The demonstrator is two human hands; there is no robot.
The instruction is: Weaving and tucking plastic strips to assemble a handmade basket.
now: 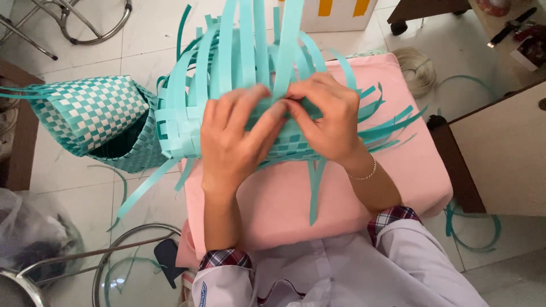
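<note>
White box (333, 16) with orange-yellow stripes at top edge, on floor beyond pink cushion (409, 170).

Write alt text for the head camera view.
Two bare hands, left hand and right hand, pinch turquoise strips of a half-woven basket on a pink cushion. A finished checkered basket lies at the left.

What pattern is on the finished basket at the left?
A teal and white checkerboard weave on the basket, clearest in the head view.

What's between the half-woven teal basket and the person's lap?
A pink cushion: the basket rests on it under both hands, left and right, in the head view.
</note>
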